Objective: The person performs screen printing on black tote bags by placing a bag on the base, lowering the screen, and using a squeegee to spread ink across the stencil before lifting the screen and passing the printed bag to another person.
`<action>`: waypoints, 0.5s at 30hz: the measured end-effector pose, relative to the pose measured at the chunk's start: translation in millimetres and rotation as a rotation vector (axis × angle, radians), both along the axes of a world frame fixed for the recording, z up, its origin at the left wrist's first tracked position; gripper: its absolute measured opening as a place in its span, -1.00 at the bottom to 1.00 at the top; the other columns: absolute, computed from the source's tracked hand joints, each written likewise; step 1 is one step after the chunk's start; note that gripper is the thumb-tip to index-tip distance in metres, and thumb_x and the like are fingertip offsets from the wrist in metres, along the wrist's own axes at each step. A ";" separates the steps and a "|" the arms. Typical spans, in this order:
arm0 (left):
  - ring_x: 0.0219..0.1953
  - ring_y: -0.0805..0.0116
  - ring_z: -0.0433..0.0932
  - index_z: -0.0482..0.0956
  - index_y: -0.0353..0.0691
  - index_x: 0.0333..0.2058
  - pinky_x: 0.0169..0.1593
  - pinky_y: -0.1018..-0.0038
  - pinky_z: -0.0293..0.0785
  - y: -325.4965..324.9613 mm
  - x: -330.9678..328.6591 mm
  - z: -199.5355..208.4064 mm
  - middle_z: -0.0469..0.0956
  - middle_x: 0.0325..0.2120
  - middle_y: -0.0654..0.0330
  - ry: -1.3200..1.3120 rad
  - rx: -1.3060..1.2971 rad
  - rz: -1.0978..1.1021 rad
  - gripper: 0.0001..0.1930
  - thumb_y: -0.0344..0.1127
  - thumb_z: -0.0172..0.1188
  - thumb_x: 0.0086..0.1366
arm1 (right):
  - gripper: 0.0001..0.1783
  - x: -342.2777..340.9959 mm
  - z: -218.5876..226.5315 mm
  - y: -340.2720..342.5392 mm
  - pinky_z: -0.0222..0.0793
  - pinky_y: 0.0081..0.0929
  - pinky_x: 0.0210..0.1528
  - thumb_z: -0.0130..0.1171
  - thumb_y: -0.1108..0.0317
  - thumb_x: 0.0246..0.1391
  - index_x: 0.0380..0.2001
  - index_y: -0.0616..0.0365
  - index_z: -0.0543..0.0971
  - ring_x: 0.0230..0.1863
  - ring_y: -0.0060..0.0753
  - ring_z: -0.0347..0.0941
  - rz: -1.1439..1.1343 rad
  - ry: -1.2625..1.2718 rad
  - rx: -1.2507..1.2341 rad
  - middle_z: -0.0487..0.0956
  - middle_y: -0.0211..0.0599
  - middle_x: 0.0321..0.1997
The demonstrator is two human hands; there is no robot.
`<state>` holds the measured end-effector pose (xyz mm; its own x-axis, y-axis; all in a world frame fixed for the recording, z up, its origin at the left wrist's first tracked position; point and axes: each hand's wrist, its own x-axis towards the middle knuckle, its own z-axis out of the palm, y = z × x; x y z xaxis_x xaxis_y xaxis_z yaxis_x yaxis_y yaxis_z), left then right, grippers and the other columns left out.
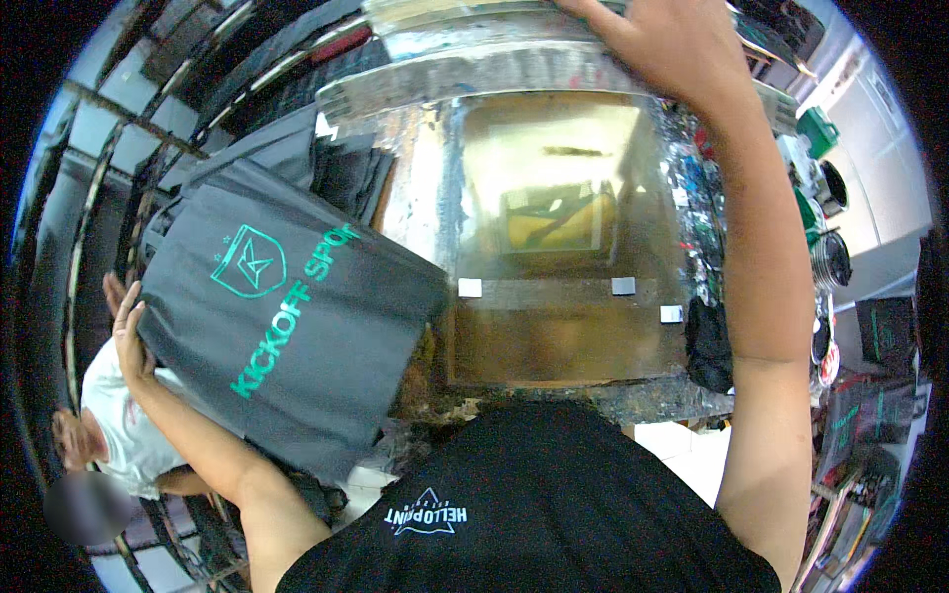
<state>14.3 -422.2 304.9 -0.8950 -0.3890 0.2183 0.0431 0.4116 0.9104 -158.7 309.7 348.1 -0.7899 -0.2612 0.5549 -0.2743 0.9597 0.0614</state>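
Observation:
At the left, a dark grey fabric piece [326, 326], apparently a bag, hangs slanted with a green crest and lettering facing up. My left hand [133, 336] grips its outer left edge, fingers bent round it. The piece's right corner reaches the glossy amber printing board [563, 346], which has small white tabs on it. Up at the top right, my right hand [677, 44] is over a pale, paint-smeared frame [425, 84] beyond the board. Its thumb points left; the other fingers are cut off by the picture's edge, so its grip cannot be told.
More dark grey fabric [356, 173] lies stacked behind the held piece. A person in a white shirt [124, 420] is beside the racks at left. Paint tubs [830, 188] line the right side, and printed dark pieces [870, 415] lie at the lower right.

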 end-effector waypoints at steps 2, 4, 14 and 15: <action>0.10 0.36 0.56 0.57 -0.33 0.22 0.19 0.47 0.43 -50.2 8.1 -14.0 0.59 0.14 0.13 -0.081 0.017 0.079 -0.56 -0.53 0.17 0.35 | -0.18 -2.5 -6.1 3.6 0.30 -0.03 0.12 -0.22 -0.51 0.33 -0.45 0.06 0.54 -0.29 -0.30 0.49 0.054 0.097 -0.039 0.56 -0.23 -0.43; -0.05 0.44 0.60 0.57 -0.32 0.20 0.00 0.54 0.51 -95.4 22.4 -30.7 0.62 0.10 0.15 -0.090 0.064 0.121 -0.56 -0.54 0.18 0.35 | -0.17 -2.6 -5.6 -0.1 0.30 -0.08 0.07 -0.21 -0.52 0.31 -0.46 0.07 0.53 -0.29 -0.28 0.48 0.079 0.079 -0.076 0.56 -0.21 -0.44; 0.15 -0.13 0.56 0.60 -0.31 0.16 0.21 0.07 0.47 109.0 31.4 -25.0 0.56 0.14 -0.22 0.351 -1.481 1.044 -0.37 0.15 0.24 0.37 | -0.12 -2.0 -5.1 9.6 0.30 -0.06 0.07 -0.40 -0.58 0.31 -0.47 0.00 0.49 -0.42 -0.42 0.35 0.006 -0.008 0.027 0.44 -0.41 -0.52; 0.09 -0.06 0.59 0.66 -0.38 0.02 0.22 0.12 0.47 221.7 25.3 -17.5 0.63 0.05 -0.16 0.532 -1.079 0.695 -0.58 -0.10 0.25 0.43 | -0.12 -2.9 -7.7 8.0 0.30 -0.05 0.07 -0.41 -0.58 0.32 -0.46 0.01 0.49 -0.42 -0.42 0.35 0.023 -0.007 0.035 0.44 -0.40 -0.52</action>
